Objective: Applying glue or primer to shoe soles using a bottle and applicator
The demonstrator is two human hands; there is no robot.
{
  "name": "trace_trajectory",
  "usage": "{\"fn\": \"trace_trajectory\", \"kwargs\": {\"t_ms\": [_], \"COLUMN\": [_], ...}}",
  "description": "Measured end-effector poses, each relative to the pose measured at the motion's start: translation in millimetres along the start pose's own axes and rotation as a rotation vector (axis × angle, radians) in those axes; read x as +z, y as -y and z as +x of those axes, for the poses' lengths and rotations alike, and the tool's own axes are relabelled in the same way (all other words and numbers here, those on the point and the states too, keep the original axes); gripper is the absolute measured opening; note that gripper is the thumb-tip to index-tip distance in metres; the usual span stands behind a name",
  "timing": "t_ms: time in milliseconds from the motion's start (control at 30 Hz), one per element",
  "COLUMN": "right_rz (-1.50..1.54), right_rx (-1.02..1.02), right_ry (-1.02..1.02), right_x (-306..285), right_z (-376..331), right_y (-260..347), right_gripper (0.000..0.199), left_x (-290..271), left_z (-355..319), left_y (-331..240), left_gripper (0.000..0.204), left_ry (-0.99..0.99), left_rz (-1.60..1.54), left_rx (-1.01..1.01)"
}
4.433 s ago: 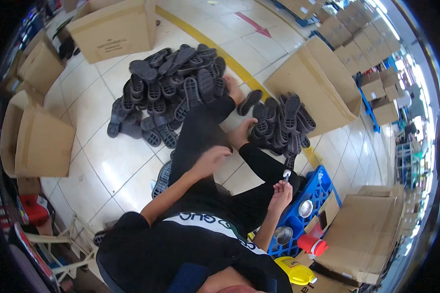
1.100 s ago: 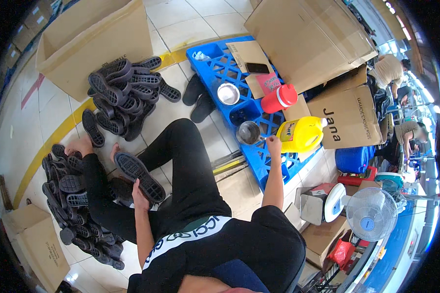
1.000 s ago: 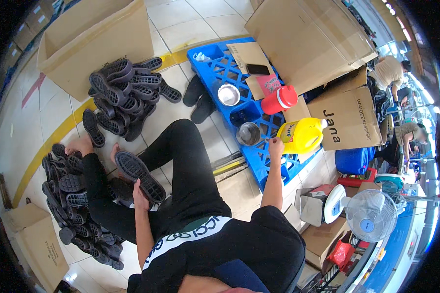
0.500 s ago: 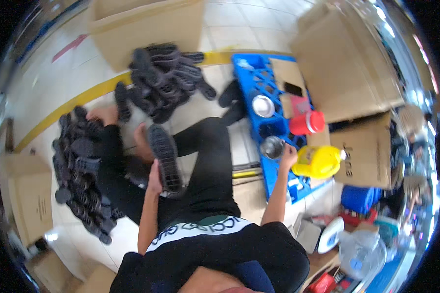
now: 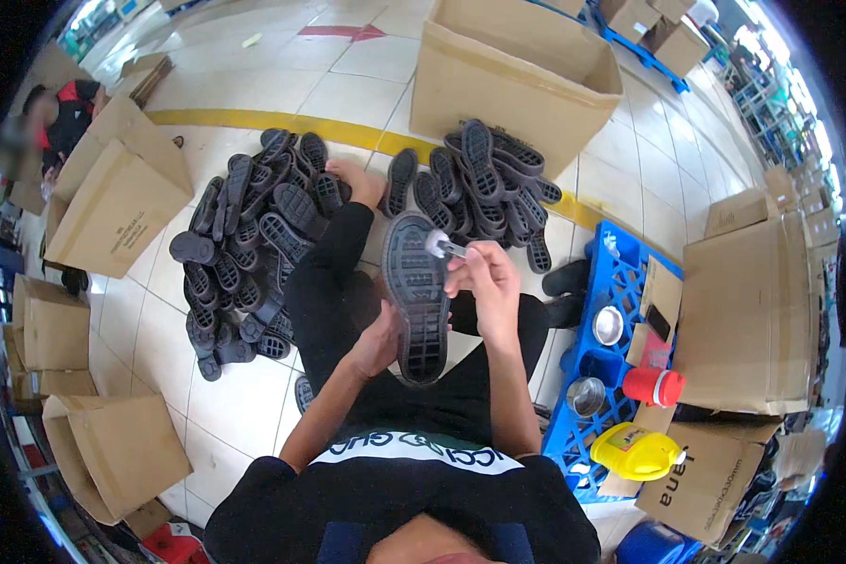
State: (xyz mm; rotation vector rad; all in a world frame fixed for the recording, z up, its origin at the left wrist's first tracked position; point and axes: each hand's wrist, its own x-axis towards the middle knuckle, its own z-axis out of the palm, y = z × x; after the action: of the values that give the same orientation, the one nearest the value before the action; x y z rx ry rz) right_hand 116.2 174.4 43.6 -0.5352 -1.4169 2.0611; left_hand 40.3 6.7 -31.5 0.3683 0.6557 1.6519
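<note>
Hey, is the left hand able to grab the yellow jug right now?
Probably not: the left hand is holding a dark sole, and the yellow jug is on the blue pallet, past the right forearm.

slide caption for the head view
Left hand holds a dark sole; right hand holds a white-tipped tool over it.
</note>
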Motion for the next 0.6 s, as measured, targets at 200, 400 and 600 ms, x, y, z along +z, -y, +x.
{"fn": "trace_trajectory", "kwargs": {"t_ms": [200, 400, 600], "right_rz": [-0.089, -0.202, 0.304], "right_rx": [-0.075, -0.076, -0.015], "right_ry": [0.057, 0.021, -0.094], "right_x": [35.2, 25.1, -34.5], "right_z": [10.7, 14.0, -14.6], "right_y": [4.8, 7.4, 26.8], "right_gripper": [0.015, 0.016, 0.015], "left_x": [6.0, 3.9, 14.1], "left_z": [-7.2, 1.5, 8.2], "left_y": [-11.6, -2.7, 8.5], "left_gripper": [0.082, 0.082, 0.086], "left_ry": [-0.04, -0.066, -0.046], "left_rz": [0.015, 0.075, 0.056], "left_rx": [0.026, 0.013, -0.041]}}
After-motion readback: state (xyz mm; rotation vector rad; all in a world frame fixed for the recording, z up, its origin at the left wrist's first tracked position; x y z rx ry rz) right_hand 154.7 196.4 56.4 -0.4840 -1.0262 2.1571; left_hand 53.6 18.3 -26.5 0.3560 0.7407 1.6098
